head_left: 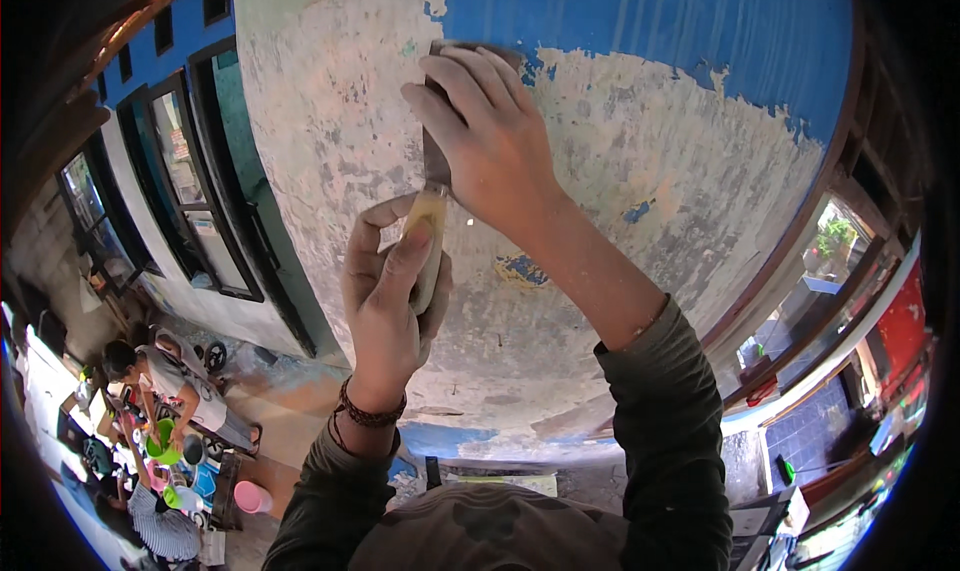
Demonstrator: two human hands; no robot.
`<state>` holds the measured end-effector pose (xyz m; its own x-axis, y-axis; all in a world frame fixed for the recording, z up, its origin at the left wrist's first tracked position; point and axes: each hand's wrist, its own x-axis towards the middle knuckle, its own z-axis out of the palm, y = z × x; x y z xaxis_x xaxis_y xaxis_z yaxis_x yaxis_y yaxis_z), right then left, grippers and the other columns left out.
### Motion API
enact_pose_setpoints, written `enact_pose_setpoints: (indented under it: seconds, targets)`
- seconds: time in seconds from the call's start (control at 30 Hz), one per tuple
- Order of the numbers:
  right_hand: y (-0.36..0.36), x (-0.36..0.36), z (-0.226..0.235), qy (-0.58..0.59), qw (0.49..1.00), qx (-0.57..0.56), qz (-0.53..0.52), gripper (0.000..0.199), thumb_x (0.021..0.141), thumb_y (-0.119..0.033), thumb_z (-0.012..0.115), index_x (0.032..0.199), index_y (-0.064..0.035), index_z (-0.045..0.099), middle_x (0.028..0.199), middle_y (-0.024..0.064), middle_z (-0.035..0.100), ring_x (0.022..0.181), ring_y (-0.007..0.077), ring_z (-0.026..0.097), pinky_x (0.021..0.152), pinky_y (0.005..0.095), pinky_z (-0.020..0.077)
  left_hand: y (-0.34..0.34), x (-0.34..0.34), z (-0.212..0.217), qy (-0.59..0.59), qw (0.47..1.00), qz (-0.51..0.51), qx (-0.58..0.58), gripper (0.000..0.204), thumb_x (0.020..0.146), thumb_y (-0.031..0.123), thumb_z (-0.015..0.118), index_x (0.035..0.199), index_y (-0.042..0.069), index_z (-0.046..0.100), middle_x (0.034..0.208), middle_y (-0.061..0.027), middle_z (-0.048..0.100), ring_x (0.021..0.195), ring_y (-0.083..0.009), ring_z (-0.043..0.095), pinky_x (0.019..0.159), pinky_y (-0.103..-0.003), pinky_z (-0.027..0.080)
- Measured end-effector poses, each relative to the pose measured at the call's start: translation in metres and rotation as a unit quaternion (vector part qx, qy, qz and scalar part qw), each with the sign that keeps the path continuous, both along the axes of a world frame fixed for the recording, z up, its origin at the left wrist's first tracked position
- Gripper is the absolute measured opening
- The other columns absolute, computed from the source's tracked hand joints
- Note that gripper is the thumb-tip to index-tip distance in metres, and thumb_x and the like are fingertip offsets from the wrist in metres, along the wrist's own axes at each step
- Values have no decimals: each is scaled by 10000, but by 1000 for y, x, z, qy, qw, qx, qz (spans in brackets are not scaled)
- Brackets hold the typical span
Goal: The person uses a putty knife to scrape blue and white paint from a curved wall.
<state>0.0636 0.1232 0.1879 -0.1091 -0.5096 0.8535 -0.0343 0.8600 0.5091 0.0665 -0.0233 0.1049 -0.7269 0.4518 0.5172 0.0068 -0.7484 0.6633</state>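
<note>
A scraper (436, 166) with a wide dark blade and a pale yellowish handle is held up against the peeling wall (340, 101). My left hand (385, 291) is closed round its handle, the thumb lying along it. Higher up, my right hand (495, 151) is bent over the blade, its fingers together and pressing it toward the wall. Those fingers hide much of the blade and its far edge. Blue paint (640, 16) with a ragged, flaking border covers the wall above; the surface round my hands is bare, mottled grey and white.
Small blue flakes (522, 269) cling to the wall below my right forearm. Windows (185, 181) and a doorway stand to the left. At lower left, two people (195, 391) are near green bowls and a pink bucket (253, 497). Dark-framed openings (800, 291) lie to the right.
</note>
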Motion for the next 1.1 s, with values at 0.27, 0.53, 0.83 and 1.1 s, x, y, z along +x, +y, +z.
enact_pose_setpoints:
  seconds: [0.27, 0.53, 0.83, 1.1]
  targets:
    - [-3, -18, 13, 73, 996, 6, 51, 194, 732, -82, 590, 901, 12, 604, 987, 117, 585, 1045, 296, 566, 963, 445, 445, 5, 0, 9, -13, 997, -15, 77, 100, 928, 132, 615, 989, 78, 557, 729, 23, 581, 453, 10, 411, 376, -143, 329]
    - [-8, -23, 11, 66, 993, -50, 79, 224, 772, -64, 548, 965, -24, 655, 1064, 109, 634, 1080, 314, 582, 961, 441, 434, 11, 1, 14, -45, 992, 78, 90, 73, 909, 91, 575, 946, 29, 566, 748, -81, 596, 407, -63, 442, 278, -175, 253]
    - [-11, -30, 8, 70, 991, -64, 96, 223, 760, -65, 557, 960, -30, 649, 1059, 112, 631, 1077, 322, 574, 949, 433, 419, 4, 1, 17, -67, 992, 70, 86, 61, 896, 80, 575, 928, 30, 565, 734, -76, 585, 393, -61, 396, 276, -178, 243]
    - [-11, -33, 17, 87, 988, -51, 118, 176, 749, -61, 553, 902, 0, 615, 998, 141, 599, 1022, 330, 564, 937, 454, 417, 4, -2, 27, -56, 993, 75, 69, 50, 890, 76, 572, 934, 53, 564, 738, -67, 589, 387, -54, 405, 290, -168, 267]
